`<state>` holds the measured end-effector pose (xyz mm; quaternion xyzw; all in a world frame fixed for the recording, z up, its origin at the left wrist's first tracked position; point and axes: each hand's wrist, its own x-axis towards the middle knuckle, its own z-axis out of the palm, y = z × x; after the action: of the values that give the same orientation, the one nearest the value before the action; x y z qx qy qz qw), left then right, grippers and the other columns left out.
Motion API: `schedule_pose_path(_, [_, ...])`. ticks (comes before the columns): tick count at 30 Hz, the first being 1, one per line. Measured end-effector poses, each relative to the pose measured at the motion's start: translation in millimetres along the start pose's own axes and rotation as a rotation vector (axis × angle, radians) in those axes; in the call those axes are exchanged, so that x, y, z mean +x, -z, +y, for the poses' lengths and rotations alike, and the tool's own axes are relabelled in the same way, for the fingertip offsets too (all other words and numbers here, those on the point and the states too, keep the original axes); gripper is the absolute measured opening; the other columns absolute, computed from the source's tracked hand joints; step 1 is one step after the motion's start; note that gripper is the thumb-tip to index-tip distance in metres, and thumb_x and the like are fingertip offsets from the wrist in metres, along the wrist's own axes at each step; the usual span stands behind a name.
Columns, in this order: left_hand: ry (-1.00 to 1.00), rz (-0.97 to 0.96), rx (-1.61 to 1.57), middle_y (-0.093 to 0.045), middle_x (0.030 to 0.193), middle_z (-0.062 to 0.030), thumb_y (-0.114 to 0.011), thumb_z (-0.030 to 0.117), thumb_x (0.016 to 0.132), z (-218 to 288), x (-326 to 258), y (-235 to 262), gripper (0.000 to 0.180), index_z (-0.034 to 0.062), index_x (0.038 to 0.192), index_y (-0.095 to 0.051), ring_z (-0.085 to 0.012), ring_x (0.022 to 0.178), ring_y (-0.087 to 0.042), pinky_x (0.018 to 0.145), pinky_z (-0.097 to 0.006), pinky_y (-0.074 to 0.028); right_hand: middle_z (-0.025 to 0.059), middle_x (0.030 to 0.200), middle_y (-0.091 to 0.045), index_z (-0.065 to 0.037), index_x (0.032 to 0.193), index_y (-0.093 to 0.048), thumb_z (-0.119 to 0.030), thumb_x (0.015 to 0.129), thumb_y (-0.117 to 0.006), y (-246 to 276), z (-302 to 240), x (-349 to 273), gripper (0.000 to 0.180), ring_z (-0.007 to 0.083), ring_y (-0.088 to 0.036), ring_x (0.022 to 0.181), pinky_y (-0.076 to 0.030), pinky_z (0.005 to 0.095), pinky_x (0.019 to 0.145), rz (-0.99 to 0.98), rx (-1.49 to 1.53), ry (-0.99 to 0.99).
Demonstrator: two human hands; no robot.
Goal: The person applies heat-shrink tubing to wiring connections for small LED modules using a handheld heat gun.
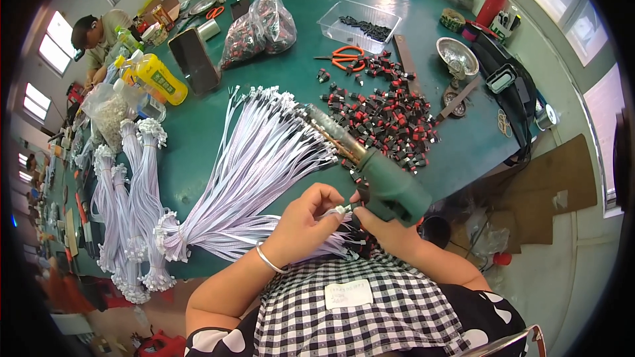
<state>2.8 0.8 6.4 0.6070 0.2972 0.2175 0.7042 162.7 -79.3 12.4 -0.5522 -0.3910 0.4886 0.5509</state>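
Note:
My left hand (305, 221) is closed in a pinch on the end of a white cable, whose small white connector (340, 210) shows at the fingertips. Close against it, my right hand (391, 233) pinches a small black part (355, 206), half hidden by the fingers. The two pieces meet or nearly meet; I cannot tell which. Just above my right hand is a green heat gun (393, 182), its metal nozzle angled toward the far left. A fanned bundle of white cables (248, 152) lies left of my hands. Beyond the heat gun spreads a pile of small black-and-red parts (390, 109).
Tied white cable bundles (135, 205) hang over the table's left edge. Farther back are a phone (194, 59), a yellow bottle (162, 79), a filled plastic bag (261, 30), orange-handled scissors (347, 58) and a clear tray (337, 12). Another person (102, 39) sits at far left.

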Motion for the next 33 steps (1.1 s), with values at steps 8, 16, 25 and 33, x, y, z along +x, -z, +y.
schedule_pose_path(8, [-0.178, 0.022, 0.390, -0.054, 0.075, -0.0009, -0.056, 0.005, 0.082, 2, -2, 0, 0.019, 0.0034, 0.096, -0.044, -0.0031, 0.061, -0.044, 0.055, -0.017, -0.037, 0.0003, 0.086, -0.057, -0.003, 0.095, -0.056, -0.009, 0.082, -0.056, -3, 1, 0, 0.015, 0.0068, -0.053, 0.077, -0.044, 0.0232, 0.069, 0.046, -0.029, -0.041])
schedule_pose_path(16, [0.018, 0.079, -0.159, -0.046, 0.070, 0.0032, -0.052, 0.004, 0.083, 4, 1, 1, 0.011, 0.0026, 0.092, -0.047, -0.0019, 0.058, -0.039, 0.051, -0.017, -0.031, 0.0016, 0.088, -0.057, -0.002, 0.095, -0.056, -0.009, 0.083, -0.055, -3, 2, 0, 0.014, 0.0085, -0.055, 0.080, -0.045, 0.0242, 0.073, 0.080, 0.067, -0.045])
schedule_pose_path(25, [0.055, 0.064, 0.031, -0.048, 0.077, 0.0017, -0.054, -0.004, 0.077, -7, 3, 5, 0.019, 0.0029, 0.092, -0.045, -0.0018, 0.063, -0.042, 0.053, -0.016, -0.033, 0.0024, 0.089, -0.058, -0.002, 0.098, -0.055, -0.008, 0.082, -0.056, -2, 3, -2, 0.017, 0.0085, -0.055, 0.080, -0.045, 0.0241, 0.072, 0.090, 0.062, -0.071])
schedule_pose_path(33, [0.098, -0.011, 0.029, -0.053, 0.077, 0.0012, -0.059, -0.002, 0.078, -1, 6, 3, 0.014, 0.0022, 0.087, -0.050, -0.0029, 0.066, -0.045, 0.058, -0.016, -0.036, -0.0029, 0.082, -0.057, -0.004, 0.094, -0.057, -0.002, 0.078, -0.061, -8, 12, -1, 0.017, 0.0013, -0.051, 0.068, -0.042, 0.0161, 0.058, 0.156, 0.142, 0.059])
